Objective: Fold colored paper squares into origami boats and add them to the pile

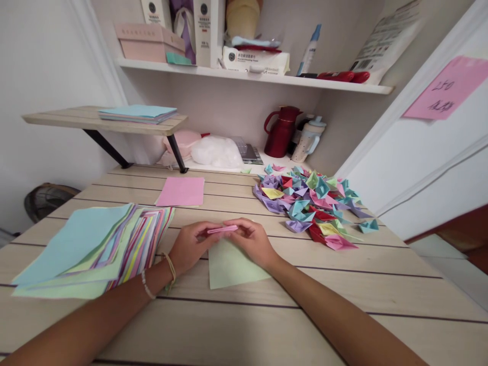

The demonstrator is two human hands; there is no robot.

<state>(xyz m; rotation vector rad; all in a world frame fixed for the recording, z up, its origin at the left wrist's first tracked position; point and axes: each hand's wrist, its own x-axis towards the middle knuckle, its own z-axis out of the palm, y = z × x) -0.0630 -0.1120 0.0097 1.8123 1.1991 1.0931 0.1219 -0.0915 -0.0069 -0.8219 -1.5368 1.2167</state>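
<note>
A small folded pink paper (222,230) is held between both hands above the table's middle. My left hand (192,246) pinches its left end, and my right hand (253,242) grips the right end, fingers closed on it. Beneath them lies a light green sheet (234,265), partly covered by my right hand. To the left is a spread stack of coloured paper (82,244) with a blue sheet on top. A pink sheet (180,191) lies flat behind that stack. On the right sits a heap of folded paper boats (299,208) in many colours.
A small raised wooden shelf (61,116) with paper on it stands at the back left. Behind the table are a white plastic bag (216,152), a red jug (282,133) and a pale bottle (308,140).
</note>
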